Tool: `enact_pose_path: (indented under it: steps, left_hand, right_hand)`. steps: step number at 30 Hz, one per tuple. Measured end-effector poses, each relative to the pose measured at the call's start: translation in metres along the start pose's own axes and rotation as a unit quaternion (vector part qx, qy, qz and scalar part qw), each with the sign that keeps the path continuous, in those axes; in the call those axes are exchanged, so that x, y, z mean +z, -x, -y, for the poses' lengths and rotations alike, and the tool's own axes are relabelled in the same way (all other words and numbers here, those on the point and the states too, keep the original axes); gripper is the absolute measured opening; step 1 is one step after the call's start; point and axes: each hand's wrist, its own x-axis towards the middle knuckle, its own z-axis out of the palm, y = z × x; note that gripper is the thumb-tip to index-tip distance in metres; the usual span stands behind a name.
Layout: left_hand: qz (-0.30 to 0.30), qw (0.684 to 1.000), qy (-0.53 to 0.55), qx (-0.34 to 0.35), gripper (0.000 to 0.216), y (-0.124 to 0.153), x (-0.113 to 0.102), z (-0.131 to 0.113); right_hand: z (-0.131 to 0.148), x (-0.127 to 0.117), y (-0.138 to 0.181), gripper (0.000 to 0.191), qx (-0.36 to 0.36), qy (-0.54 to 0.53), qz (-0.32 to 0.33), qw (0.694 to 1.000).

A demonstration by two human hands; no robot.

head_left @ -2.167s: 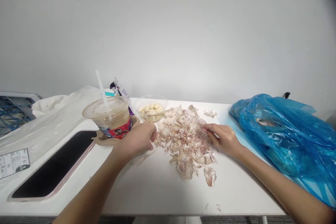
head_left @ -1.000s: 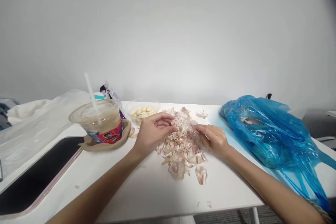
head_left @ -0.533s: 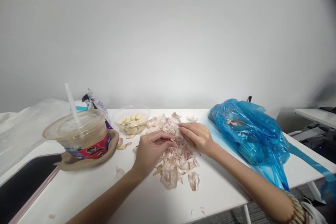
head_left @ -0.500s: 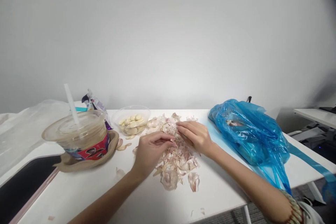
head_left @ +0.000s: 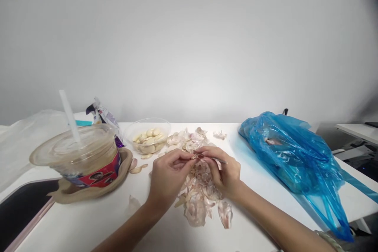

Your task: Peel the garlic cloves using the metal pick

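Note:
My left hand (head_left: pixel 168 175) and my right hand (head_left: pixel 223 171) meet just above a heap of pinkish garlic skins (head_left: pixel 201 195) on the white table (head_left: pixel 260 189). Both hands pinch a small garlic piece (head_left: pixel 197 156) between fingertips; a thin strip of skin sticks out to the right over my right hand. A clear bowl of peeled garlic cloves (head_left: pixel 148 141) stands behind my left hand. A few loose cloves (head_left: pixel 136 167) lie beside the bowl.
A lidded plastic drink cup with a straw (head_left: pixel 82 155) sits in a brown holder at left. A dark tablet (head_left: pixel 20 212) lies at the near left corner. A blue plastic bag (head_left: pixel 292 155) fills the right side. A clear plastic bag (head_left: pixel 20 141) and a snack wrapper (head_left: pixel 102 116) lie behind the cup.
Both hands have risen from the heap and drawn together, now pinching a small garlic piece between them. The view has shifted slightly, bringing the cup closer at left.

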Motion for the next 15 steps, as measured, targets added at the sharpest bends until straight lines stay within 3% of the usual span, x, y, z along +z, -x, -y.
enact_pose_path:
  steps: [11, 15]
  left_hand:
    - [0.005, 0.997, 0.053, -0.052, 0.007, -0.0023, 0.0008, 0.0017]
    - [0.03, 0.988, 0.11, -0.107, 0.02, -0.0043, 0.0012, -0.0007]
  right_hand:
    - [0.0005, -0.0065, 0.0027, 0.025, -0.059, -0.011, -0.012, 0.998]
    - [-0.0031, -0.007, 0.0028, 0.016, -0.006, 0.042, -0.02, 0.999]
